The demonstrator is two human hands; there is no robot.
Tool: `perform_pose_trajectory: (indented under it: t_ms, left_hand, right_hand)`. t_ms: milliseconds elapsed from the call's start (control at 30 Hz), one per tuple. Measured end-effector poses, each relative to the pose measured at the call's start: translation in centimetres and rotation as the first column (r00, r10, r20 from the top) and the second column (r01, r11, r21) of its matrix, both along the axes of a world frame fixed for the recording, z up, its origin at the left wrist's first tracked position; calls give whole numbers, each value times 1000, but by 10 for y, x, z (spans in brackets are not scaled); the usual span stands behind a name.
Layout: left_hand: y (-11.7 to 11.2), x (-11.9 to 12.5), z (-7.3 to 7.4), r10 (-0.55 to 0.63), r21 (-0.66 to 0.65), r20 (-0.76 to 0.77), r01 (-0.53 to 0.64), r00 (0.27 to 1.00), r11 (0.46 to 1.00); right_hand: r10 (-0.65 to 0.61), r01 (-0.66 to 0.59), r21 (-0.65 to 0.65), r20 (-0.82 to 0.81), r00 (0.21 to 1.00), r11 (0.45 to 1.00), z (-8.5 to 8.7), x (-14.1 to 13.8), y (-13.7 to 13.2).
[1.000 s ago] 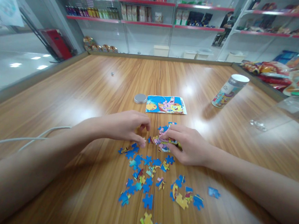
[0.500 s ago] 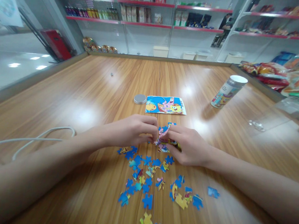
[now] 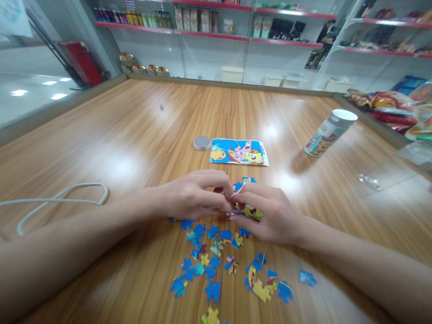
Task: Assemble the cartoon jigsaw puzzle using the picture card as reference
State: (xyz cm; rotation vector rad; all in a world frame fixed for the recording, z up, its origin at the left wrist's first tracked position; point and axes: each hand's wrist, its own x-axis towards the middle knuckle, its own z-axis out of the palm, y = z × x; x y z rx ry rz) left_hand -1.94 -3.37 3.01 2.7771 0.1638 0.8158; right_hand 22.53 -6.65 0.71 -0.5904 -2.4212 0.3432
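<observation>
My left hand [image 3: 201, 195] and my right hand [image 3: 268, 213] meet over a partly joined jigsaw section [image 3: 252, 211] of pink, yellow and blue pieces. The fingertips of both hands press together on its left side, and the fingers cover much of it. Loose jigsaw pieces [image 3: 211, 266], mostly blue, lie scattered on the table nearer to me. A lone blue piece [image 3: 307, 278] sits to the right. Beyond my hands is a picture card [image 3: 240, 152] with cartoon figures, beside a round silver lid [image 3: 202, 143].
A printed cylindrical can [image 3: 330, 133] stands at the right, with a clear plastic container [image 3: 406, 165] further right. White cable [image 3: 63, 200] loops across the wooden table [image 3: 157, 141] at left. Packaged goods [image 3: 393, 107] lie beyond the right edge. Shelves and a person are in the background.
My left hand has moved slightly right and toward me, its fingertips now meeting the right hand's at the joined section. My right hand has shifted only a little.
</observation>
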Motion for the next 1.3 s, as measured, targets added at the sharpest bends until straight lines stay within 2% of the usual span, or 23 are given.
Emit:
perform_pose_trajectory:
  t_ms: [133,200,267,367,500,567,633,733,800,900,1033,1300]
  left_hand:
    - [0,-1,0,9,-163,19,-5,1000,987]
    - [2,-2,-2,11,-186,13,-8,1000,983]
    - [3,-2,-5,2,-140,-4,-2,1000,990]
    - [3,-1,-7,29,17,-17,-29,999,999]
    - [-3,3,-5,79,193,-86,-61,993,979]
    - [-4,3,-4,69,196,-98,-48,993,979]
    - [-1,2,-5,66,124,-17,-63,998,990]
    - [10,-2,-9,134,-32,104,-131,986,991]
    - [18,-5,-14,146,-80,72,-140,987,987]
    - [25,-7,-20,79,-117,-34,-82,996,990]
    - [26,-7,-24,59,-138,-89,-71,994,988]
    - [23,-4,-22,63,-95,-82,-71,995,993]
  right_hand:
    - [1,-1,-7,-6,1000,1000,-2,1,-1]
    - [-8,8,-2,-4,1000,1000,-3,2,0]
    - [-20,20,7,-9,1000,1000,-5,1,0]
    - [-26,26,3,-72,997,1000,-5,-1,1]
    - [-9,-17,-141,-181,983,990,0,-5,-1]
    - [-45,4,-215,-184,982,977,2,-6,-2]
    - [-94,55,-235,-159,983,970,2,-7,-2]
    - [-92,75,-179,-90,992,981,0,-7,-1]
    - [-55,51,-122,-33,998,991,-1,-7,1]
    - [-60,60,-64,-3,998,996,-3,-6,1]
    - [-73,73,-25,-5,997,997,-3,-2,0]
    - [52,-54,18,81,995,998,1,-1,2]
